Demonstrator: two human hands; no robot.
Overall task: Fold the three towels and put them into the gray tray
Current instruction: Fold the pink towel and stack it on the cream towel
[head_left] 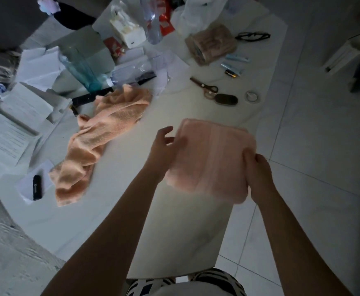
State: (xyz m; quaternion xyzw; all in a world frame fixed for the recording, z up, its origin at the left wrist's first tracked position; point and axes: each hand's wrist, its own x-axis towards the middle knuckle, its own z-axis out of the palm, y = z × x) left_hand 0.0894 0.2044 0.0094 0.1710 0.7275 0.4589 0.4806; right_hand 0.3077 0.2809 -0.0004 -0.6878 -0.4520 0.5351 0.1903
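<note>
A folded pink towel (209,159) is held over the right side of the white table (132,189). My right hand (258,176) grips its near right edge, thumb on top. My left hand (164,146) is at the towel's left edge with fingers spread and relaxed, touching the cloth. A crumpled peach towel (102,133) lies unfolded on the table to the left. No third towel and no gray tray are clearly in view.
Scissors (204,87), a dark oval case (226,99), a tape roll (252,96) and a battery (231,73) lie beyond the towel. Papers (18,116), plastic bottles (82,67), a tissue box (129,33) and a black stick (37,188) crowd the left. The table's right edge drops to tiled floor (316,146).
</note>
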